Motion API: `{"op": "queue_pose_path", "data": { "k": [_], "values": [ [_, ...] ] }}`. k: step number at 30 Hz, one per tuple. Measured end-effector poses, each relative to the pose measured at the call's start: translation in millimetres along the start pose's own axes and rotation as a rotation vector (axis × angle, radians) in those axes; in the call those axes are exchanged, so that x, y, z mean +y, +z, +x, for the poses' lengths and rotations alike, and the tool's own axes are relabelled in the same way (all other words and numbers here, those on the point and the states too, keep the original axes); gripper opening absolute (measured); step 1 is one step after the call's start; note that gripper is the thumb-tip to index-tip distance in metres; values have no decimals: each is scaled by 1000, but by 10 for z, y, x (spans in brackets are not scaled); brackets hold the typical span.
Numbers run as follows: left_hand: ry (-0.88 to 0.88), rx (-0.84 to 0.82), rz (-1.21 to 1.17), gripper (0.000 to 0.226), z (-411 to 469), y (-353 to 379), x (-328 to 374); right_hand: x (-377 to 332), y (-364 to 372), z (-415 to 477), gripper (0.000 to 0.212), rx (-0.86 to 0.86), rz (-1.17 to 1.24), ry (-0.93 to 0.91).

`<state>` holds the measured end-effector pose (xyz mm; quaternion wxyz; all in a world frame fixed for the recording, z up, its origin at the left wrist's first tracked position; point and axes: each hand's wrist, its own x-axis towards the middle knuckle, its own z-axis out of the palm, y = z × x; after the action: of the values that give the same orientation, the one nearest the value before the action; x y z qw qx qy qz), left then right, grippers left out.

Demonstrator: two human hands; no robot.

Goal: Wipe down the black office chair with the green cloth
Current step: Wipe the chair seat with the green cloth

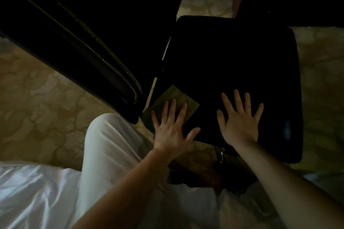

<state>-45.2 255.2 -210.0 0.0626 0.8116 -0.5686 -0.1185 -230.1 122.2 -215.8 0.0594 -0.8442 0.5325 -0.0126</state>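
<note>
The patterned carpet (37,83) filled most of the dim room, and a long dark piece of furniture (78,39) ran aslant across the upper left of the frame; I could not tell what it was. The black office chair (232,57) stood in the centre and right, and only its square seat was plainly visible, seen from above. A white bed sheet (33,191) lay crumpled at the lower left, with a pale trouser leg (111,145) rising from it toward the seat's near corner.

Both hands lay flat on the seat, well apart from each other. The right hand (240,124) was spread bare on the near middle of the cushion, fingers straight, apparently steadying it. The left hand (172,132) pressed down with straight fingers on the green cloth (178,96), which lay on the seat's lower-left corner, its zigzag edge showing past the fingertips.

From where I stood, the job looked early. The cloth covered only that one corner, and the light was too poor to show any wiped patch. The rest of the seat seemed left to do, and I could not judge the back, arms and base.
</note>
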Motion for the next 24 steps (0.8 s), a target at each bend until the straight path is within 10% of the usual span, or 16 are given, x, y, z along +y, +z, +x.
{"op": "queue_pose_path", "data": {
  "k": [5,13,24],
  "values": [
    [105,-47,37,83,84,-142,-218,-64,22,-10,64,4,17,28],
    [-307,-103,-165,82,63,-160,258,-111,46,-11,65,13,16,54],
    [-150,-113,-33,90,62,-213,-37,-77,61,0,64,13,44,32]
  ]
}}
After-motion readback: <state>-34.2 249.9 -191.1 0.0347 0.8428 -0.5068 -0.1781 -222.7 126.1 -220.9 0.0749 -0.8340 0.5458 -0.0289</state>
